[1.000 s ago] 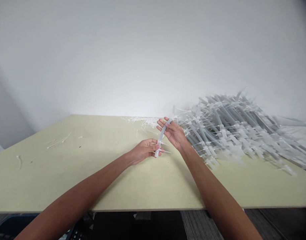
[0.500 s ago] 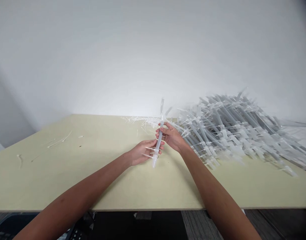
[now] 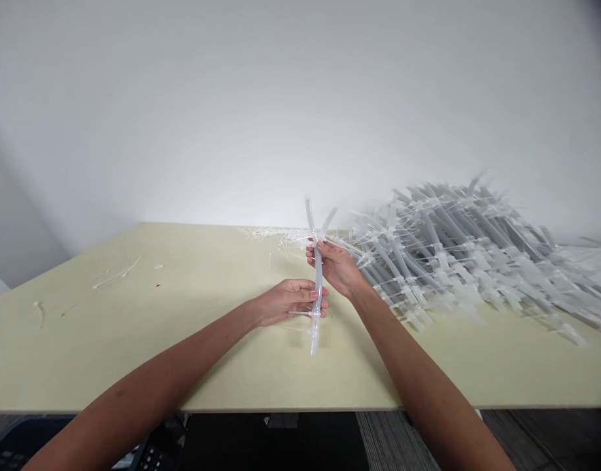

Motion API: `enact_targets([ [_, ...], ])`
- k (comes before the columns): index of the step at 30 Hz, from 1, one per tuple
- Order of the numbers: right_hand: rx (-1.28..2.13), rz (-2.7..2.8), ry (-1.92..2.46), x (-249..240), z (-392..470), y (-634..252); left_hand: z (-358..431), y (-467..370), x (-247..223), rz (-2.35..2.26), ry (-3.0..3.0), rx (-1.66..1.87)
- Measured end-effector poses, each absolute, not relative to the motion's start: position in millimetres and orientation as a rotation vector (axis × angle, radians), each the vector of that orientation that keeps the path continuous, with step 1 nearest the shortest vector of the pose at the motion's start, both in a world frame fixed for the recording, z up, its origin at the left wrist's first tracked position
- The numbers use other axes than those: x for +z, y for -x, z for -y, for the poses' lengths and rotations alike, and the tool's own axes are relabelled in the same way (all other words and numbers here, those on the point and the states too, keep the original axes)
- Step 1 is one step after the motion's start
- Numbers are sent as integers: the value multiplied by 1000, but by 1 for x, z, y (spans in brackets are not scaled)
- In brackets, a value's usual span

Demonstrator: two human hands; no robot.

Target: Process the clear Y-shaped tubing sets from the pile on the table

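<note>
Both hands hold one clear, flexible tube assembly [image 3: 318, 273] nearly upright above the middle of the table. My left hand [image 3: 290, 301] grips its lower part, just above a fitting with thin white cable-tie tails sticking out to the left. Higher up, my right hand [image 3: 337, 265] pinches the tube close to a translucent connector, where the top forks into two short ends. Part of that connector is hidden behind the fingers. Right of the hands lies a large pile of similar tube assemblies [image 3: 447, 229].
Loose white cable ties [image 3: 265, 233] are scattered along the table's back edge. A few more tie pieces [image 3: 118, 275] lie on the left of the pale yellow table [image 3: 222, 379]. A white wall [image 3: 231, 118] stands behind. Below the front edge, a dark basket [image 3: 20, 441] shows at lower left.
The tube's lower end has swung down and to the right, and its top has tipped left, showing the fork. My left hand has slid up relative to the lower fitting.
</note>
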State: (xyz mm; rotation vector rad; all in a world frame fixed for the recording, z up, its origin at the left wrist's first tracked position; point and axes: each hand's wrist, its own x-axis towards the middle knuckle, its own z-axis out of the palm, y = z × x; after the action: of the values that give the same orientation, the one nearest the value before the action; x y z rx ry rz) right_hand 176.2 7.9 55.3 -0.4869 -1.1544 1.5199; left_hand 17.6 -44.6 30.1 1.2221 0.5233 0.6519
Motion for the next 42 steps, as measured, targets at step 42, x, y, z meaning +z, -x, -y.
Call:
enact_targets([
  [42, 1504, 1242, 716, 37, -10, -166, 18, -8, 20, -723, -1150, 1362],
])
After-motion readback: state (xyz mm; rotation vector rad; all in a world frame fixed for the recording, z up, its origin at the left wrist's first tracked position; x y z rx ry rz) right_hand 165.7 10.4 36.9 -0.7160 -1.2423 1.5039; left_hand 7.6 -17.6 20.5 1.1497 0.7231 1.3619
